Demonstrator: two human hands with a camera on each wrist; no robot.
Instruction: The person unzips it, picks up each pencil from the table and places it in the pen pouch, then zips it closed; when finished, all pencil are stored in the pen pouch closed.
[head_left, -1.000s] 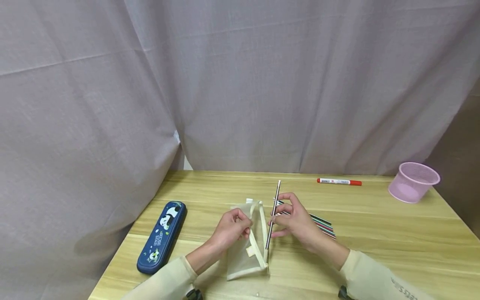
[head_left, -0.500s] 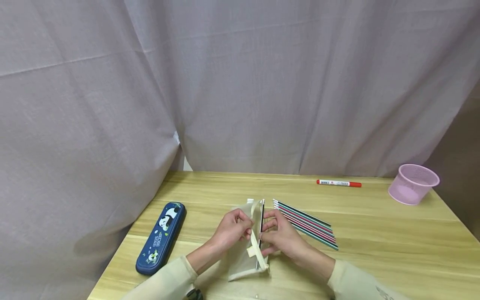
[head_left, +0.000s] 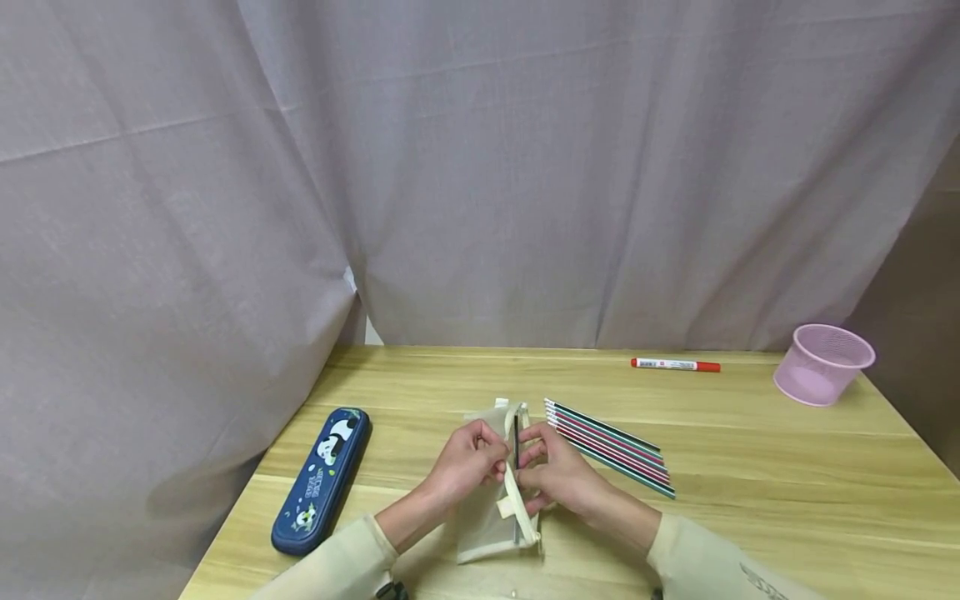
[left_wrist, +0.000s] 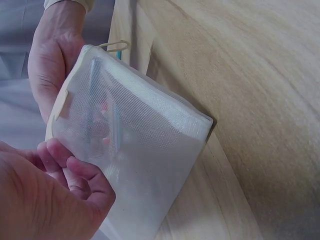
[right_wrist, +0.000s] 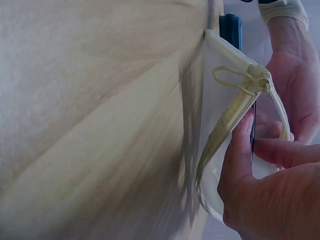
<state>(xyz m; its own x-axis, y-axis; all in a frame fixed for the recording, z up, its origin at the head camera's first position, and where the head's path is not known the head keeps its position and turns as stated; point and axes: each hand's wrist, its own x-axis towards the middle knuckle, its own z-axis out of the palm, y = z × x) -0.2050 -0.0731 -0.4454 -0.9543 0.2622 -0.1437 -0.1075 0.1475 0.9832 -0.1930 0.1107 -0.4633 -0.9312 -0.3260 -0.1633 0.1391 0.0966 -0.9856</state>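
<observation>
A see-through mesh zipper pouch [head_left: 483, 529] with cream edging stands with its mouth open between the hands. My left hand [head_left: 471, 457] pinches the near-left rim of that mouth, fingers curled at the zipper tape. Through the opening, my right hand [head_left: 564, 477] holds a dark pencil [head_left: 517, 442], whose lower part shows dimly behind the mesh. In the right wrist view the thumb and fingers grip the pencil [right_wrist: 253, 125] just inside the zipper edge. The left wrist view shows the mesh side [left_wrist: 150, 160], with blurred shapes behind it.
Several striped pencils [head_left: 611, 450] lie side by side right of the pouch. A blue panda pencil case [head_left: 321, 479] rests at the left. Towards the back are a red-and-white marker [head_left: 675, 365] and a pink mesh cup [head_left: 823, 367]. A grey curtain [head_left: 480, 183] hangs behind the table.
My right hand has moved left and brought the pencil from beside the pouch down into its mouth. My left hand has stayed at the rim.
</observation>
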